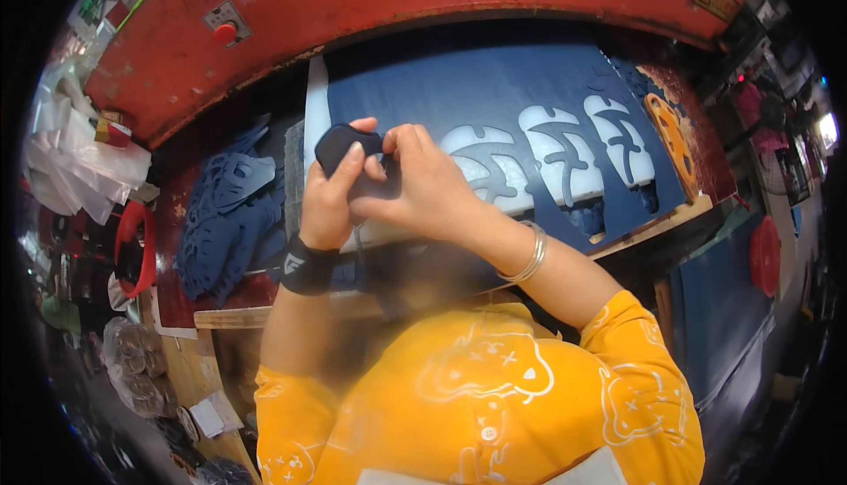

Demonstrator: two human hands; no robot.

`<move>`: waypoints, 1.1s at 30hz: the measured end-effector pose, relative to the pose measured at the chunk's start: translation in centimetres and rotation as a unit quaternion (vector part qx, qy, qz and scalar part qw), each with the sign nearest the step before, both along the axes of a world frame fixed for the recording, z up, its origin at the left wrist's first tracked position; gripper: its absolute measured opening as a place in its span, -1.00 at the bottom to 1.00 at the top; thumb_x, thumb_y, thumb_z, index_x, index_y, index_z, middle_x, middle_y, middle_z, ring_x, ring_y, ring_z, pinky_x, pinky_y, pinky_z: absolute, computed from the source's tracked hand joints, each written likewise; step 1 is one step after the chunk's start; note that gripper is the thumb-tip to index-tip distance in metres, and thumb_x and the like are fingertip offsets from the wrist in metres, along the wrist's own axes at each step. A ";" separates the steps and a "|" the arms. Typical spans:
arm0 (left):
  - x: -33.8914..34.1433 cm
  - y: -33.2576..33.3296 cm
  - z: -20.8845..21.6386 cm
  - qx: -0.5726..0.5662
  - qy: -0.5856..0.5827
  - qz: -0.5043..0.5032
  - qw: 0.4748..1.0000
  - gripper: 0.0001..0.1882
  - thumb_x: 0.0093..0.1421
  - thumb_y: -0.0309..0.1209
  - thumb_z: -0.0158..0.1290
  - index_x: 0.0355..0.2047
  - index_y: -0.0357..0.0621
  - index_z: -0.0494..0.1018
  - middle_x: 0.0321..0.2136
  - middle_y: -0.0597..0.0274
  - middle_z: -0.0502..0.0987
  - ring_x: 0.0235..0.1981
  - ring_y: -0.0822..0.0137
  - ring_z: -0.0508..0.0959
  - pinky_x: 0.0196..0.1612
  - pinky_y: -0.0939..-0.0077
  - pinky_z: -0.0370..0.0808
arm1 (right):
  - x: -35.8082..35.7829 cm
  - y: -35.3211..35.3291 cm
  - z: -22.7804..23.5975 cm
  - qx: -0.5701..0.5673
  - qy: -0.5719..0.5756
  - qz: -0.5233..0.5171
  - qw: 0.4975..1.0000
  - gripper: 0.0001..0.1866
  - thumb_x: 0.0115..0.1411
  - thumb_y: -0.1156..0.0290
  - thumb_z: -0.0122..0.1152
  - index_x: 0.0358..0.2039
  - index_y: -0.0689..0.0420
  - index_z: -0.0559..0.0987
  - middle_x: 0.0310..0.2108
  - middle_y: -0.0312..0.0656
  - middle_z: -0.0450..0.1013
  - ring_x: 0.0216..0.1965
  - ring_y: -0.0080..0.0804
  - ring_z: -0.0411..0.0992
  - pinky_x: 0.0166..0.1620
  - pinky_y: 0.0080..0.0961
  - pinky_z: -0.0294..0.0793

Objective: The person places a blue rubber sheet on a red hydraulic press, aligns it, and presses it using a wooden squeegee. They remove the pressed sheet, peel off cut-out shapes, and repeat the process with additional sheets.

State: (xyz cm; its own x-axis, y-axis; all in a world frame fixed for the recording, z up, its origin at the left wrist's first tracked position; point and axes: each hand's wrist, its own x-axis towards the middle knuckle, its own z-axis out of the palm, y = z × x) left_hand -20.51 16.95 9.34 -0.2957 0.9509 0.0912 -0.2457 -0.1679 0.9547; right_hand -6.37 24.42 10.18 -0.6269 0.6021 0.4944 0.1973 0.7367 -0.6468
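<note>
My left hand [328, 198], with a black band at the wrist, grips a dark navy flat cut piece [333, 145] with a rounded end, thumb on top. The fingers of my right hand [423, 181] are bent and pinched at the piece's right side; its lower part is hidden between my hands. Both hands are over the near left part of a large navy sheet [441, 70]. Several curved openings in the sheet show the white board [572, 183] beneath. An orange cutting die [672, 143] rests at the sheet's right edge.
Navy cut-out pieces [231, 220] lie heaped on the left of the table. A red machine beam [318, 0] with a red push button [226, 33] spans the far side. Clear plastic bags [84, 154] hang at the left. A wooden strip [657, 225] edges the near right.
</note>
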 end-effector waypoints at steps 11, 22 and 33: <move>-4.6 0.0 0.3 0.017 -0.117 0.171 0.978 -0.56 0.36 -0.28 -0.10 0.19 -0.17 0.23 -0.44 0.24 0.54 -0.44 0.47 0.52 -0.57 0.70 0.40 | 5.7 2.8 0.3 -0.103 -0.182 0.317 0.925 -0.78 0.07 0.28 0.31 -0.39 0.17 0.56 -0.57 -0.14 0.50 -0.44 -0.22 0.51 -0.31 -0.35 0.48; -4.3 2.8 2.0 -0.002 0.114 0.104 0.988 -0.59 0.36 -0.20 -0.11 0.10 -0.18 0.36 -0.49 0.25 0.53 -0.57 0.53 0.46 -0.58 0.67 0.41 | -1.8 2.7 -3.3 0.187 0.173 0.146 0.956 -0.83 -0.02 0.43 0.37 -0.38 0.08 0.58 -0.30 -0.24 0.51 -0.12 -0.17 0.45 0.01 -0.23 0.41; -18.6 1.7 12.5 0.091 0.032 0.120 0.988 -0.54 0.32 -0.33 -0.01 0.18 -0.18 0.24 -0.34 0.29 0.51 -0.24 0.38 0.57 -0.48 0.65 0.55 | 3.0 1.1 -7.4 -0.054 -0.094 0.267 0.957 -0.83 0.14 0.25 0.19 -0.39 0.07 0.60 -0.47 -0.12 0.50 -0.36 -0.10 0.46 -0.28 -0.22 0.42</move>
State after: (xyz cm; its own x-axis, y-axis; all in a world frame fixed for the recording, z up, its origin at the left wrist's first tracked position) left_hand -39.10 18.63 21.81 -0.4986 0.8202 0.2806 -0.1182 -0.3850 0.9153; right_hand -3.38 25.48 2.81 -0.9318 0.2110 0.2953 -0.0689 0.6961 -0.7147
